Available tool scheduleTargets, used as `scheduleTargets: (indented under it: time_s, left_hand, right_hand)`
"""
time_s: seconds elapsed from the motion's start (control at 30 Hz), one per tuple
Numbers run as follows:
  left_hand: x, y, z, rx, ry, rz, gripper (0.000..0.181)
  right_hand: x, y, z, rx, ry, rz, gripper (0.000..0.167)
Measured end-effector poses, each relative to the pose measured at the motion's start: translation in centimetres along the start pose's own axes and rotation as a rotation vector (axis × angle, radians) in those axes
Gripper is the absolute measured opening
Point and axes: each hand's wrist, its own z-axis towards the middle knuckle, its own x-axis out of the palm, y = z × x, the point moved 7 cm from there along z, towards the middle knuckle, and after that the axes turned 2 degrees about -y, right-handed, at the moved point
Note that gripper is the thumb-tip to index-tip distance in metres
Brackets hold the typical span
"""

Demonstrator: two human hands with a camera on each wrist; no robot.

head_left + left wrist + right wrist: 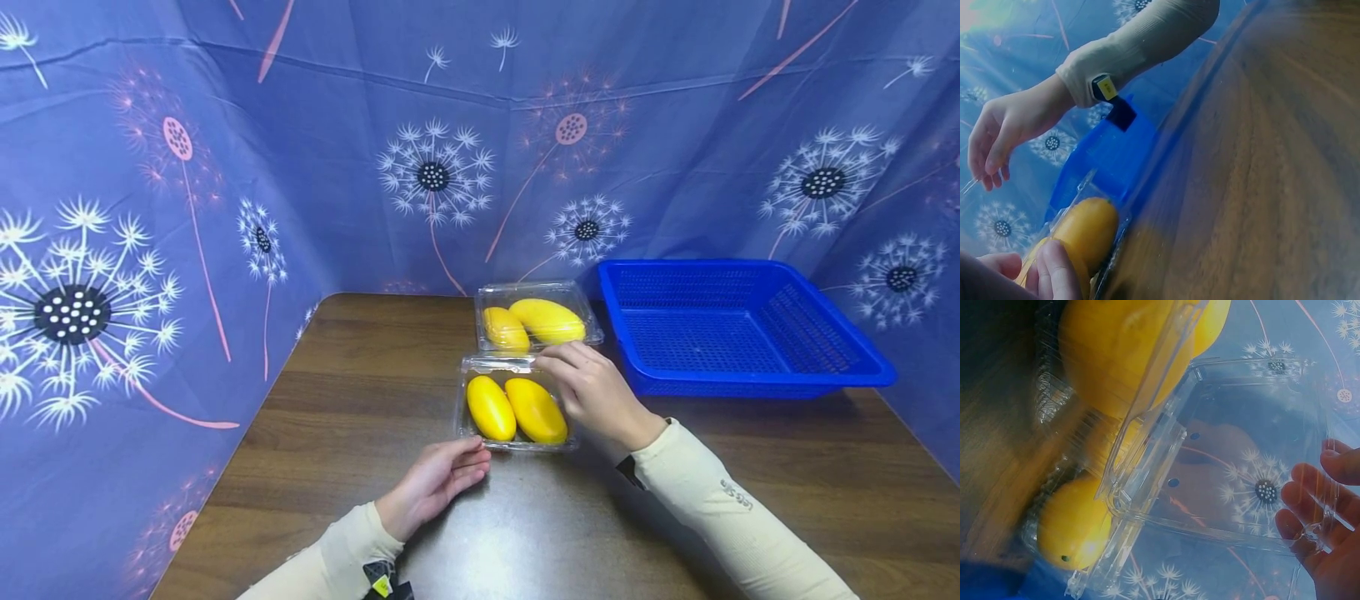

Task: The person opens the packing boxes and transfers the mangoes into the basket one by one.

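Note:
Two yellow mangoes (491,408) lie side by side in the front clear plastic container (517,446). Its transparent lid (1210,519) stands raised at the back. My right hand (600,396) pinches the lid's edge between thumb and fingers; some fingers show through the plastic in the right wrist view. At the container's front left corner, my left hand (442,483) touches the rim with fairly straight fingers. In the left wrist view, that hand's fingers (1057,269) partly cover a mango (1091,228).
Directly behind stands a second clear container (487,292) with more mangoes (547,321) inside. A blue plastic basket (750,379) sits at the back right of the wooden table (360,392). Blue dandelion-print cloth (360,167) hangs around the table's back and sides.

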Motion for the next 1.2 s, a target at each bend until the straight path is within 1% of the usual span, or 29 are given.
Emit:
scheduleTargets:
  time_s: [0.27, 0.47, 0.57, 0.8, 0.9, 0.97, 1.2]
  left_hand:
    - [-0.9, -0.5, 0.1, 0.004, -0.057, 0.025, 0.011]
    - [-1.5, -0.7, 0.2, 0.018, -0.106, 0.037, 0.014]
    - [-1.9, -1.0, 0.3, 0.036, -0.144, 0.047, 0.014]
    - [-2.8, -1.8, 0.9, 0.11, -0.238, 0.055, 0.008]
    - [-3.2, -2.2, 1.3, 0.132, -0.254, 0.053, 0.009]
    - [-3.3, -2.4, 1.5, 0.141, -0.254, 0.054, 0.012]
    - [-3.2, -3.3, 2.2, 0.169, -0.243, 0.066, 0.035]
  right_hand:
    - [-0.1, 0.1, 0.1, -0.015, -0.012, 0.001, 0.028]
    - [-0.1, 0.1, 0.1, -0.015, -0.014, 0.01, 0.028]
    - [-0.1, 0.2, 0.1, -0.019, -0.014, 0.011, 0.029]
    - [-0.1, 0.2, 0.1, -0.014, -0.006, 0.005, 0.029]
    - [-0.2, 0.2, 0.1, -0.017, -0.008, 0.002, 0.028]
    - [-0.2, 0.2, 0.1, -0.016, -0.009, 0.003, 0.028]
    - [-0.1, 0.2, 0.1, -0.01, -0.011, 0.009, 0.029]
